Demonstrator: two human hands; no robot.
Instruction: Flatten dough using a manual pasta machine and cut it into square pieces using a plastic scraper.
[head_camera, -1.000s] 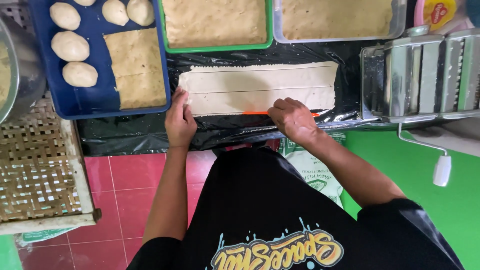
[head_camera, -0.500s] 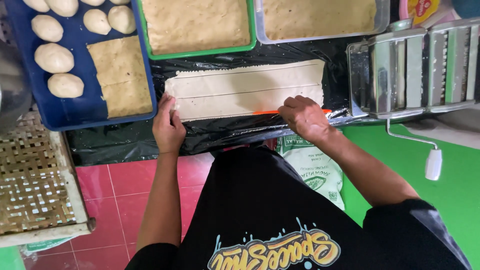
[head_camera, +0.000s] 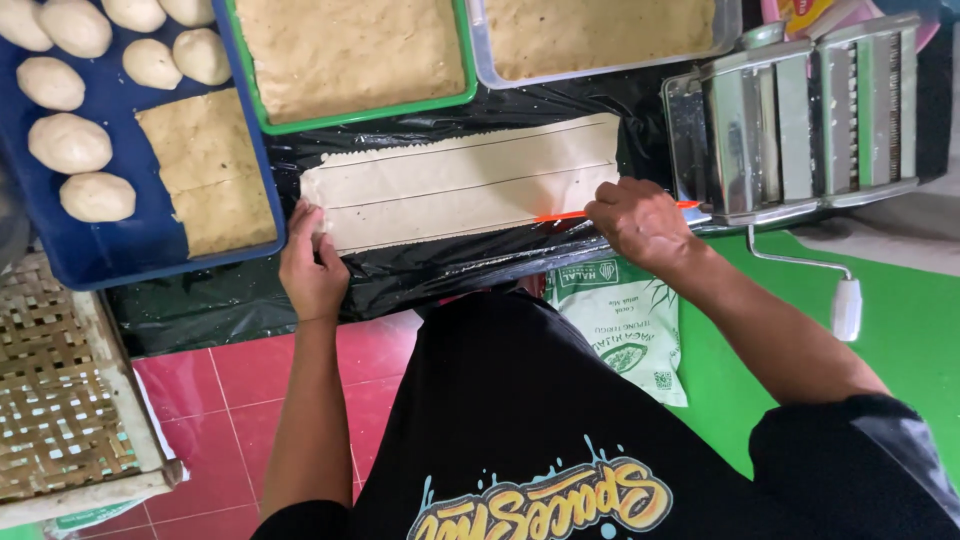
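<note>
A black plastic sheet (head_camera: 460, 275) covered the work surface, and on it lay the long pale rectangular sheet of rolled dough (head_camera: 460, 180), running left to right in front of the person. Two lengthwise cut lines already showed across it, so it looked divided into three strips, with a third cut seemingly in hand along the near edge; the far edge was still ragged.

The sheet had little room about it. A green-rimmed tray of flat brown dough (head_camera: 350, 55) and a clear tray of the same (head_camera: 600, 35) lay just beyond, a blue tray with dough balls and flat slabs (head_camera: 140, 245) lay near its left end, and a steel hand-cranked dough roller (head_camera: 800, 120) stood just beside its right end. Only the near side, toward the table edge, stayed open.

The right hand (head_camera: 640, 218) was closed around a thin orange-handled cutter (head_camera: 565, 215) at the sheet's near right corner. The left hand (head_camera: 312, 265) pressed down on the near left corner, fingers together, gripping nothing.
</note>
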